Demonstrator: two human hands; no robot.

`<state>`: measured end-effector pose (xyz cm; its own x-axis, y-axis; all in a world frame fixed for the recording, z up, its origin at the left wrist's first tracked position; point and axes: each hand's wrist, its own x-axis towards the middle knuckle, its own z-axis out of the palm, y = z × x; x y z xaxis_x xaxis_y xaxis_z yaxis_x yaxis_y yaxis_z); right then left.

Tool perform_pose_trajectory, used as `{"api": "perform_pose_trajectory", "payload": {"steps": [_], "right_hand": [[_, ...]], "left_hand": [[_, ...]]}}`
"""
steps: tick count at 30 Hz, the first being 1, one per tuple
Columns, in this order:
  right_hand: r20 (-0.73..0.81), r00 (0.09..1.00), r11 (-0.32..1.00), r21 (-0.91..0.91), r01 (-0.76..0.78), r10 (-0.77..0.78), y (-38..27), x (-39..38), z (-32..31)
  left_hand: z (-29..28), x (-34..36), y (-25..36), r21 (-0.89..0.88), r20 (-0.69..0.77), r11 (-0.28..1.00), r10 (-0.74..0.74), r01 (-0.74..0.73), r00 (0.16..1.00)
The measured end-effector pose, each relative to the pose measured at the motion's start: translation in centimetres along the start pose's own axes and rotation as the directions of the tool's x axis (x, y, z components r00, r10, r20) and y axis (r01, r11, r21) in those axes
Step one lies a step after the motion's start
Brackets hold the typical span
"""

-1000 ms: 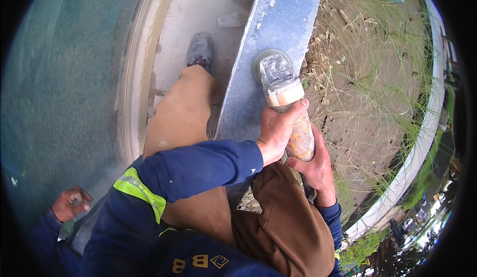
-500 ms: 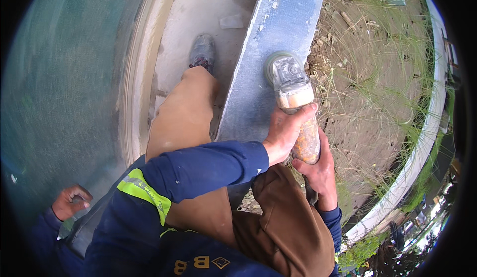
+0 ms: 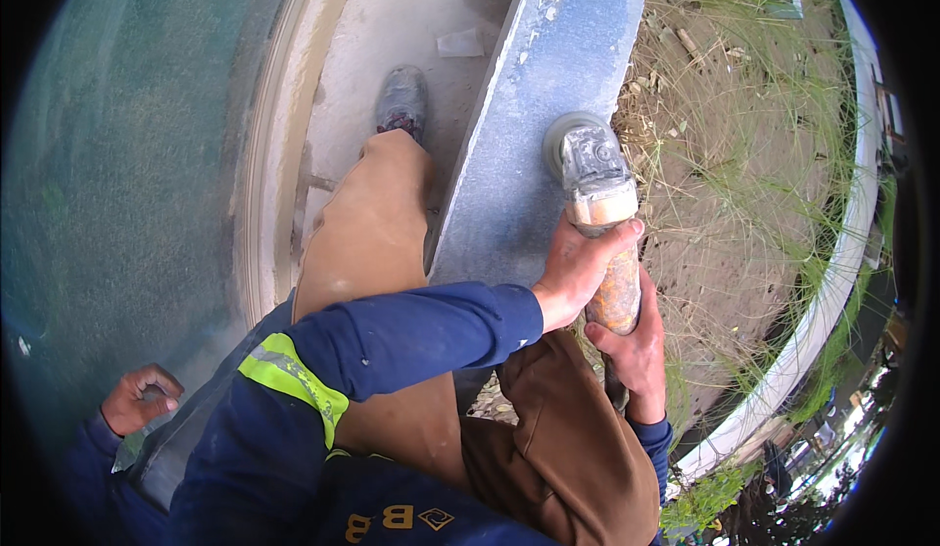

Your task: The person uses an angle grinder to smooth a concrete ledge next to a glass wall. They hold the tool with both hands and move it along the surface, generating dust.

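An angle grinder (image 3: 599, 208) with a grey head and a dusty orange body rests its disc on the right edge of a long blue-grey metal beam (image 3: 548, 105). My left hand (image 3: 578, 272), in a blue sleeve with a yellow reflective band, grips the grinder just behind the head. My right hand (image 3: 636, 350) holds the rear of the orange body from below. My leg in tan trousers (image 3: 362, 242) and a grey shoe (image 3: 403, 100) stand on the concrete left of the beam.
A glass pane (image 3: 127, 154) in a pale frame fills the left side. A hand in a blue sleeve (image 3: 137, 399) shows at its lower edge, perhaps a reflection. Dry soil and grass (image 3: 734, 154) lie right of the beam, bounded by a white curb (image 3: 832, 282).
The grinder and both hands have slid farther away along the beam's right edge. The grip is unchanged.
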<state>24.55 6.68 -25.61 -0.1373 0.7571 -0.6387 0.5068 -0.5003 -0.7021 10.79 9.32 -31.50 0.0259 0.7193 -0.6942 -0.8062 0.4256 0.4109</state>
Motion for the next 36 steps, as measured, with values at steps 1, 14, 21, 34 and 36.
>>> {"api": "perform_pose_trajectory", "payload": {"steps": [1, 14, 21, 34, 36], "right_hand": [[0.008, 1.0, 1.0, 0.007, 0.006, -0.006, 0.0, 0.2, 0.1], [-0.02, 1.0, 1.0, -0.013, -0.014, 0.014, -0.4, -0.3, 0.0], [0.065, 0.998, 0.997, -0.075, 0.01, -0.005, -1.7, 1.0, 0.7], [0.08, 0.997, 0.999, -0.052, 0.011, -0.007, -0.3, 0.2, 0.2], [0.11, 0.993, 0.999, -0.022, 0.036, -0.034, -1.1, 0.5, 0.7]], "left_hand": [[-0.3, 0.1, 0.0, -0.021, -0.016, 1.0, 0.0, 0.0, 1.0], [-0.2, -0.1, -0.3, -0.002, 0.041, 1.0, 0.023, -0.023, 0.999], [-1.3, -0.2, 1.0, -0.029, -0.029, 0.999, 0.042, -0.043, 0.999], [-1.4, -0.8, 0.1, -0.031, -0.008, 0.999, 0.008, -0.008, 1.0], [-1.6, -0.7, 0.4, -0.037, -0.011, 0.999, 0.015, -0.016, 1.0]]}}
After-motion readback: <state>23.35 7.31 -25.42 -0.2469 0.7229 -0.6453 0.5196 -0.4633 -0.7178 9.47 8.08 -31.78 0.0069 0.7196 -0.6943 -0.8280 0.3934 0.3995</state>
